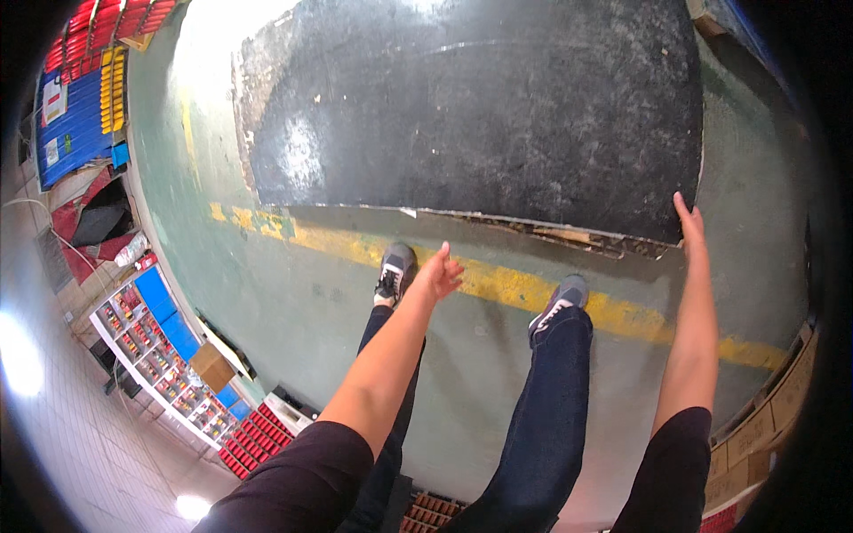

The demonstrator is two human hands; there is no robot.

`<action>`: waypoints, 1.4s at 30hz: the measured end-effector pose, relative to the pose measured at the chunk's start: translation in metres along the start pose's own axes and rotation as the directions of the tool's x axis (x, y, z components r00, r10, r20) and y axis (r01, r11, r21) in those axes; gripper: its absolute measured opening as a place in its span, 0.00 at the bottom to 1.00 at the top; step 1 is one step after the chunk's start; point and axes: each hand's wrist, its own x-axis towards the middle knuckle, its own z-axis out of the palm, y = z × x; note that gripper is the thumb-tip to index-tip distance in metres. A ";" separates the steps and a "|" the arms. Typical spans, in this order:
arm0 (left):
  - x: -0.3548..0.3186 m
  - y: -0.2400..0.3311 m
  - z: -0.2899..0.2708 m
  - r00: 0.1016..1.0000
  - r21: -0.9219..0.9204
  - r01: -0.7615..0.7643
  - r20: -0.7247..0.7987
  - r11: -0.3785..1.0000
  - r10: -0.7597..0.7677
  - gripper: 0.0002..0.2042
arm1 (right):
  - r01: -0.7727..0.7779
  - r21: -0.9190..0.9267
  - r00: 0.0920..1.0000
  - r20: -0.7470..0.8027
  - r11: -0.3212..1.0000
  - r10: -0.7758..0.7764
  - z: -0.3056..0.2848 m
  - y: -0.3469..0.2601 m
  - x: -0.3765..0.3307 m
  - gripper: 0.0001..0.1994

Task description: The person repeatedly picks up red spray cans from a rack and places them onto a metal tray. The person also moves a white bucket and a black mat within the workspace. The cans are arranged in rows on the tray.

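While I look down past my dark trouser legs and grey shoes (560, 302), both bare forearms stretch forward. My left hand (438, 274) sits near centre, loosely curled and holding nothing, over the green floor (293, 302) and its worn yellow line (498, 282). My right hand (690, 226), at three o'clock, is flat with fingers straight, touching the near corner of the black board (480, 107). That board fills twelve o'clock: broad, matte, scuffed with pale patches, its near edge chipped and splintered.

large black worn board (480, 115), lying flat, frayed edge
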 end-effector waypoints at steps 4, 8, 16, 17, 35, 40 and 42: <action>0.004 0.034 0.018 0.991 -0.062 -0.128 0.038 0.990 0.131 0.51 | -0.047 0.097 0.999 0.016 0.994 0.046 0.003 -0.001 -0.008 0.42; -0.007 0.041 0.041 0.984 -0.051 -0.164 0.065 0.985 0.167 0.53 | -0.111 0.222 0.980 0.185 0.969 0.070 -0.007 0.008 -0.046 0.40; 0.047 0.029 0.035 0.997 -0.243 -0.056 0.041 0.968 0.068 0.43 | -0.105 0.241 0.989 0.128 0.965 0.076 -0.012 0.021 -0.123 0.36; 0.059 0.031 0.017 0.994 -0.277 -0.088 0.033 0.957 0.101 0.41 | -0.071 0.249 0.989 0.147 0.966 0.035 -0.002 0.008 -0.133 0.35; -0.010 0.125 0.005 0.976 -0.035 -0.210 0.057 0.977 0.211 0.33 | -0.061 -0.399 0.984 0.130 0.915 0.123 0.049 -0.107 -0.118 0.48; 0.004 0.026 -0.060 0.997 0.035 -0.053 0.060 0.998 0.051 0.43 | 0.094 -0.697 0.977 -0.074 0.711 -0.201 0.037 -0.067 -0.208 0.37; -0.014 -0.023 -0.089 0.998 0.087 0.043 -0.057 0.995 -0.038 0.43 | 0.053 -0.685 0.998 0.054 0.726 -0.021 0.013 -0.016 -0.253 0.33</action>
